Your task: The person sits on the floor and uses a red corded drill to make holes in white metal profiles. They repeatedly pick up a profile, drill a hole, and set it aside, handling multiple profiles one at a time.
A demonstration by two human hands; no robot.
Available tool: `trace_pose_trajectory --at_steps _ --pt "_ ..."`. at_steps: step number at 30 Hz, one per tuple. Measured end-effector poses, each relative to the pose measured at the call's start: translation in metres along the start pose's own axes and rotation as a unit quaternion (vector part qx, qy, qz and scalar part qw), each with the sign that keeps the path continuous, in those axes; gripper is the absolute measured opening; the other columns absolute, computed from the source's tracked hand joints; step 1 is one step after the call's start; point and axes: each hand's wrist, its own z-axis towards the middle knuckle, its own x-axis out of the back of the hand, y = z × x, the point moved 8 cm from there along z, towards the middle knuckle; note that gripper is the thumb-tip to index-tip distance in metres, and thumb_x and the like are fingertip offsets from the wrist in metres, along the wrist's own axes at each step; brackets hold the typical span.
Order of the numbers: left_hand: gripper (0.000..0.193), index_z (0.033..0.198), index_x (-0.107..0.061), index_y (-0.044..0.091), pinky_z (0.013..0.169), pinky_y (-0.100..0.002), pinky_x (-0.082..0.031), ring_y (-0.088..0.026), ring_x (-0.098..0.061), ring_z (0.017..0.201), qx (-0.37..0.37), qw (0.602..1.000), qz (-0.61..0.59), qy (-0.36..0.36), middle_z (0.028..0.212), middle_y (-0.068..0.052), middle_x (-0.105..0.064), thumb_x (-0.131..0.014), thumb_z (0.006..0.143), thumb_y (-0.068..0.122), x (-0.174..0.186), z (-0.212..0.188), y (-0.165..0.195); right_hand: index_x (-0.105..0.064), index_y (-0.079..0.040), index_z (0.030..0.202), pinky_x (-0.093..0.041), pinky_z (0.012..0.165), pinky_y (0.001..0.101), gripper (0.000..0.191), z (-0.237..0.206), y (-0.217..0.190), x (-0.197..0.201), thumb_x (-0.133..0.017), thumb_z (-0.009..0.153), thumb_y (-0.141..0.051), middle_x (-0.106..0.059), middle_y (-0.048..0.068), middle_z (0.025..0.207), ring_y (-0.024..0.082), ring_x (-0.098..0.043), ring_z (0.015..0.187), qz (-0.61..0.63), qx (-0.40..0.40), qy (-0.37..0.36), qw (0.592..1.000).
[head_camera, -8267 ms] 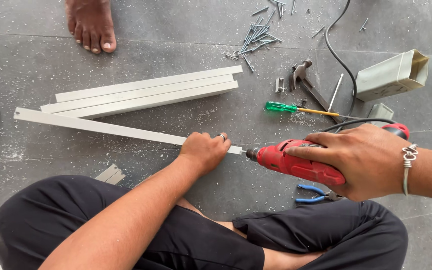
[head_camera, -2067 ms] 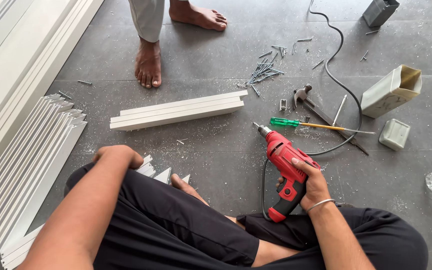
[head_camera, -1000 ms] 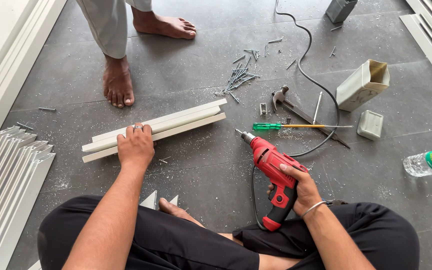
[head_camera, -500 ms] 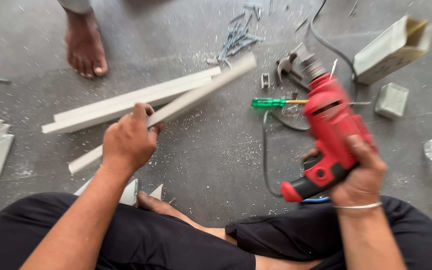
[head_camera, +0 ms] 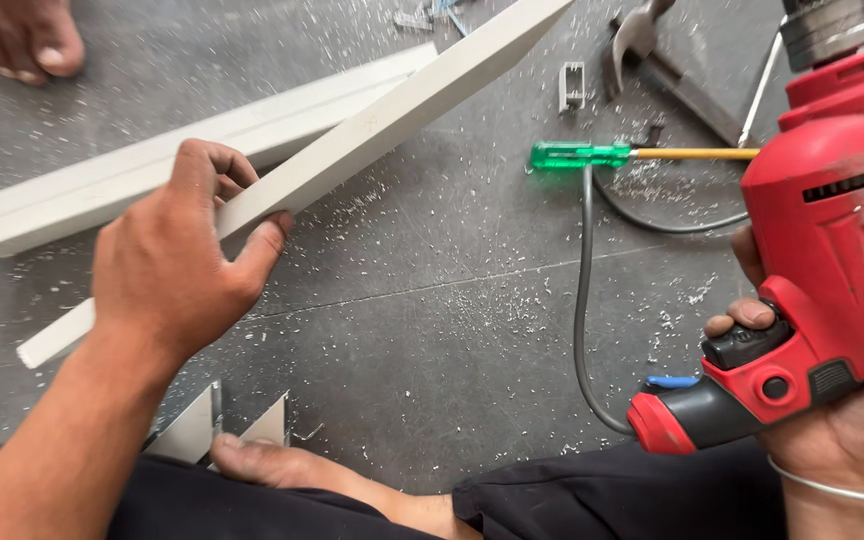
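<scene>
White strip [head_camera: 392, 130] is clasped in the left hand [head_camera: 172, 270]'s closed grip; right hand [head_camera: 842, 430] clutches the red drill [head_camera: 822, 260].

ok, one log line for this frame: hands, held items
left hand: grips white strip | right hand: holds red drill | floor: green screwdriver

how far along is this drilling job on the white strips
Done: white shavings on the floor suggest drilling has already happened. In hand: left hand grips one white strip, lifted at an angle; right hand holds the red drill, off the work. Left: more strips lie behind, apparently waiting.
</scene>
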Motion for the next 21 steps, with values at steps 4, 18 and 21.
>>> trace_pose_trajectory --at_steps 4,18,21 --pt "0.04 0.116 -0.056 0.007 0.071 -0.044 -0.055 -0.028 -0.073 0.084 -0.009 1.0 -0.006 -0.015 0.093 -0.009 -0.075 -0.077 0.086 0.026 -0.002 0.001 0.005 -0.038 -0.006 0.158 -0.047 0.101 0.0456 0.078 0.005 0.009 0.004 -0.054 0.107 -0.062 -0.05 0.016 0.146 0.015 -0.054 0.099 -0.061 -0.018 0.023 0.998" --pt "0.046 0.115 -0.066 0.026 0.084 -0.045 -0.054 -0.027 -0.068 0.097 -0.027 0.988 0.015 -0.153 0.101 -0.005 -0.07 -0.077 0.07 0.023 -0.017 -0.005 0.021 -0.047 0.003 0.153 -0.052 0.09 0.0539 0.075 -0.005 -0.023 -0.027 -0.073 0.092 -0.031 -0.063 0.029 0.133 0.036 -0.068 0.103 0.052 0.05 -0.021 0.997" --pt "0.054 0.124 -0.061 0.026 0.092 -0.044 -0.052 -0.029 -0.064 0.106 -0.001 0.971 0.007 -0.24 0.106 -0.007 -0.066 -0.076 0.072 0.023 -0.029 -0.026 0.011 -0.05 0.003 0.147 -0.054 0.089 0.0586 0.066 -0.014 -0.024 -0.036 -0.071 0.092 -0.028 -0.067 0.031 0.121 0.038 -0.069 0.088 0.098 0.039 -0.051 0.993"
